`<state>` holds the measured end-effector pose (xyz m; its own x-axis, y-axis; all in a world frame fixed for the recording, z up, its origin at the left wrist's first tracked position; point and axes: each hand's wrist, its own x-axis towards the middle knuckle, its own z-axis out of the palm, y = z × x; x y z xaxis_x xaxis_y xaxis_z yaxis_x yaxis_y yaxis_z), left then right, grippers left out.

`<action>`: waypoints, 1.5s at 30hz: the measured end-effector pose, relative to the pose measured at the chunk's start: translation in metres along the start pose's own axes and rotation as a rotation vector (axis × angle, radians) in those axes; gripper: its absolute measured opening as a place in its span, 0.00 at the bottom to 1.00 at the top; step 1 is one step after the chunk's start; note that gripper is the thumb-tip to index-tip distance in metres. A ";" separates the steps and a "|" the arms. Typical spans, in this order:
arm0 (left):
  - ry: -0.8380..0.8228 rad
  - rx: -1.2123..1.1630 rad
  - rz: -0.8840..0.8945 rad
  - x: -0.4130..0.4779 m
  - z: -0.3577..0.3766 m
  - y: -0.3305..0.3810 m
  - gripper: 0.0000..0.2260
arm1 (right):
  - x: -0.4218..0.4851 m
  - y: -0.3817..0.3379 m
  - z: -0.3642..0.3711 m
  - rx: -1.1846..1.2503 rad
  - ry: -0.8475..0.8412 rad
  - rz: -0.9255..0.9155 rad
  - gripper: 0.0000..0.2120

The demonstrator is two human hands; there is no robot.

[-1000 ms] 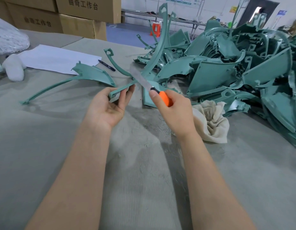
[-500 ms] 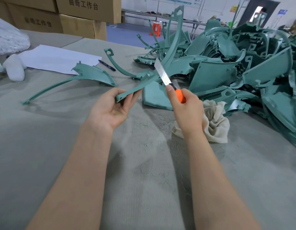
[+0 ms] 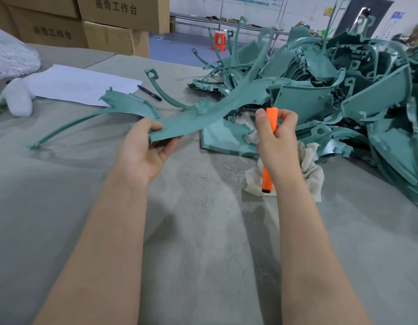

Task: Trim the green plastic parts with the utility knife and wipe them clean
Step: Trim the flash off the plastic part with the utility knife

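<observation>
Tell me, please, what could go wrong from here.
The left hand grips the long green part by one end only, so its far end may flex or snag the pile. The right hand holds the utility knife near its top; its blade is not visible, so it might slip or cut the cloth.

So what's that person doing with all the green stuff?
Someone is trimming green plastic parts. The left hand holds one end of a long curved strip up off the table. The right hand grips an orange knife; its blade doesn't show. A cloth lies on the table by that hand, next to a big pile of more parts.
</observation>
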<state>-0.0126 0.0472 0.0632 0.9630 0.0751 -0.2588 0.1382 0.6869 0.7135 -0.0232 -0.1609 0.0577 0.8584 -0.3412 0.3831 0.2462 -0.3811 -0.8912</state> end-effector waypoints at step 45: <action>-0.448 -0.394 0.118 -0.003 0.015 -0.015 0.10 | -0.026 -0.030 0.031 0.448 -0.521 0.708 0.15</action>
<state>-0.0137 0.0262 0.0631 0.9822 -0.0856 0.1675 0.0108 0.9147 0.4041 -0.0386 -0.1145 0.0668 0.9376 0.0977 -0.3337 -0.3459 0.1627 -0.9241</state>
